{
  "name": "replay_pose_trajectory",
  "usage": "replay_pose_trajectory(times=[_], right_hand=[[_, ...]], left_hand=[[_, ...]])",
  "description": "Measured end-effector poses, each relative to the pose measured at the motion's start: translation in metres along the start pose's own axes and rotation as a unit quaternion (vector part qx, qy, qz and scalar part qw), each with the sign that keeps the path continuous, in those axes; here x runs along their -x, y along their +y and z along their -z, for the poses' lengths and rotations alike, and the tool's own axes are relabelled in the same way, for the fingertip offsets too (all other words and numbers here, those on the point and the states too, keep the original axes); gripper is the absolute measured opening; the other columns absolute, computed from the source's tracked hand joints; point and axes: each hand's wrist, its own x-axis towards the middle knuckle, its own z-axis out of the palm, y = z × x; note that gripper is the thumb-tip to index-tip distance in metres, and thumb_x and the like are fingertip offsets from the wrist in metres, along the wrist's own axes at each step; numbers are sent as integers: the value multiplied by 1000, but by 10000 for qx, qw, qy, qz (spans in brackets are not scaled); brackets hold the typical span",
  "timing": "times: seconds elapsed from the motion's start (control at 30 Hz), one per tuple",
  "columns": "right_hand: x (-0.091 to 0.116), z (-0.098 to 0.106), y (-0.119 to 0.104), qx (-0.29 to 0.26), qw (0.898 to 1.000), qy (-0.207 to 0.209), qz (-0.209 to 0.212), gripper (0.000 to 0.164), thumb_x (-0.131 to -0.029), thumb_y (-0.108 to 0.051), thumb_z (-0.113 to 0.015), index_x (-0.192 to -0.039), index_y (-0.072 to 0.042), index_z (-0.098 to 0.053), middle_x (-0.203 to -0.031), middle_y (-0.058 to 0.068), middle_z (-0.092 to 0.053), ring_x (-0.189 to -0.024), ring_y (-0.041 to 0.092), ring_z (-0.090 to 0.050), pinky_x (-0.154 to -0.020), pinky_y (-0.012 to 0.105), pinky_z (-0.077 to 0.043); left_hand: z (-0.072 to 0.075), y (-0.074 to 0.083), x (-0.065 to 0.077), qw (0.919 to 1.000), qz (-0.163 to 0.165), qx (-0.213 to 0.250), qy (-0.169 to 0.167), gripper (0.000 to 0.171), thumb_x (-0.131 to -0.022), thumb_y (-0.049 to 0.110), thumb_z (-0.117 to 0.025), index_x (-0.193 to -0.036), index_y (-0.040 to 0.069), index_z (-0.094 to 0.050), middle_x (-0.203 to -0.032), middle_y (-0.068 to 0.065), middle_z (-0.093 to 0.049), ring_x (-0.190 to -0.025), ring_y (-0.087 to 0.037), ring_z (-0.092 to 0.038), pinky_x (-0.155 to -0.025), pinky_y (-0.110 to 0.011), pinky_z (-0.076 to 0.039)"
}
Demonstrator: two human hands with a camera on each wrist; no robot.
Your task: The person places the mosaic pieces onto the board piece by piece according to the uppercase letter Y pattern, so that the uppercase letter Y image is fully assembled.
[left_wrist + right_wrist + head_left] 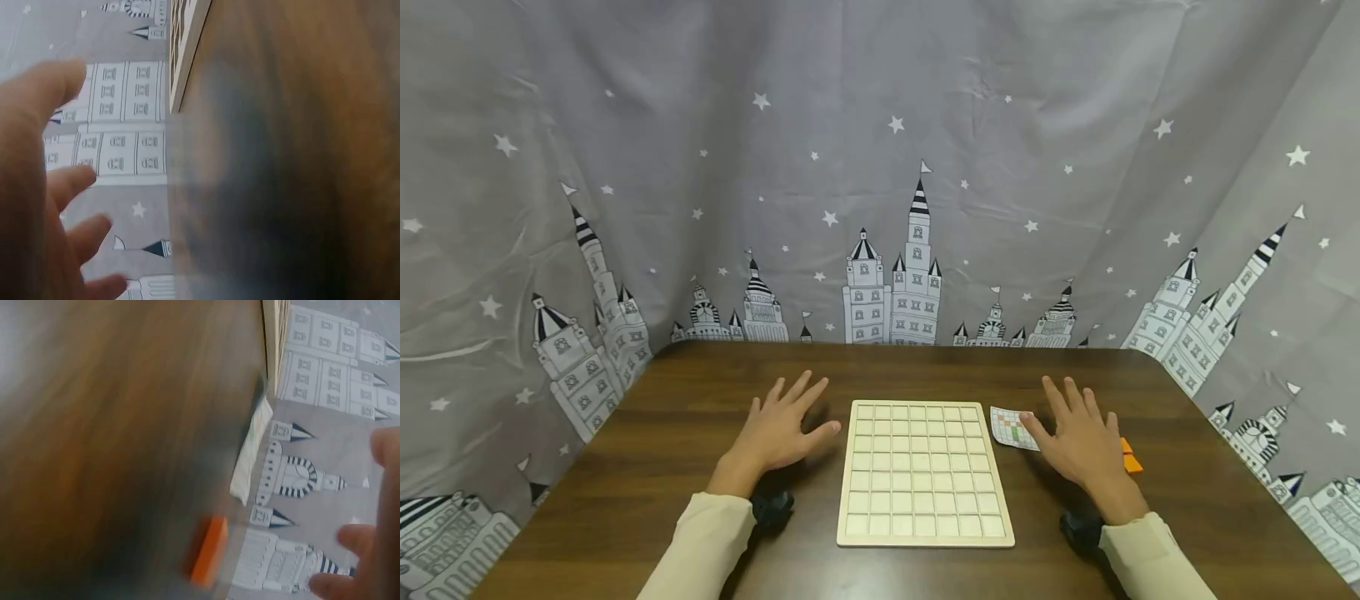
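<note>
A pale wooden grid board point(923, 473) with rows of square recesses lies on the dark table. To its left my left hand point(782, 425) hovers with spread fingers, its thumb nearest the board's edge. My right hand point(1081, 437) is spread on the other side and holds nothing. Near that thumb lies a small paper card point(1011, 427) printed with a coloured grid, its right end partly overlapped by the thumb. Orange blocks point(1131, 460) sit beside the right hand, partly hidden by it; one orange block point(210, 551) shows in the right wrist view.
The brown wooden table point(880, 371) has rounded far corners. Behind it hangs a grey curtain point(880, 200) with white castles and stars. Each wrist wears a black device, the left one point(772, 508) and the right one point(1081, 532), close above the tabletop.
</note>
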Motion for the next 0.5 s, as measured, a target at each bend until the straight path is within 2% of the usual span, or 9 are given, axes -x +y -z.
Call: replay_pose_trajectory(times=[0.1, 0.23, 0.3, 0.37, 0.5], right_hand=[[11, 8, 11, -2, 9999, -121, 54, 83, -99, -65, -45, -156, -5, -36, -157, 30, -31, -141, 57, -24, -102, 80, -16], [32, 19, 34, 255, 9988, -186, 383, 73, -94, -55, -64, -140, 0, -56, -138, 31, -53, -126, 54, -47, -94, 76, -32], [43, 24, 47, 452, 9974, -203, 518, 66, -88, -50, -74, -129, 1, -64, -124, 29, -60, -111, 50, -56, -87, 70, -42], [52, 30, 57, 545, 9961, -363, 592, 60, -84, -47, -78, -120, 0, -68, -112, 25, -62, -97, 45, -60, -76, 63, -49], [69, 43, 71, 534, 9935, -834, 559, 54, -81, -46, -82, -111, -3, -70, -99, 14, -61, -82, 30, -59, -61, 51, -51]], left_hand=[[-2, 5, 3, 9978, -464, 306, -365, 83, -92, 65, -58, -157, 16, -41, -162, -13, -32, -142, -52, -29, -105, -75, -24], [-1, 13, 8, 9896, -928, 543, -951, 86, -88, 62, -68, -155, 13, -44, -160, -11, -37, -140, -49, -37, -107, -66, -31], [0, 17, 10, 9864, -1031, 588, -1137, 88, -86, 60, -71, -154, 12, -45, -160, -11, -37, -140, -47, -38, -108, -65, -32], [2, 20, 13, 9849, -1081, 609, -1204, 89, -83, 59, -74, -153, 11, -46, -160, -11, -37, -140, -44, -39, -108, -63, -33], [0, 22, 16, 9830, -1153, 677, -1259, 92, -80, 59, -78, -152, 10, -48, -159, -11, -39, -141, -41, -39, -109, -62, -32]])
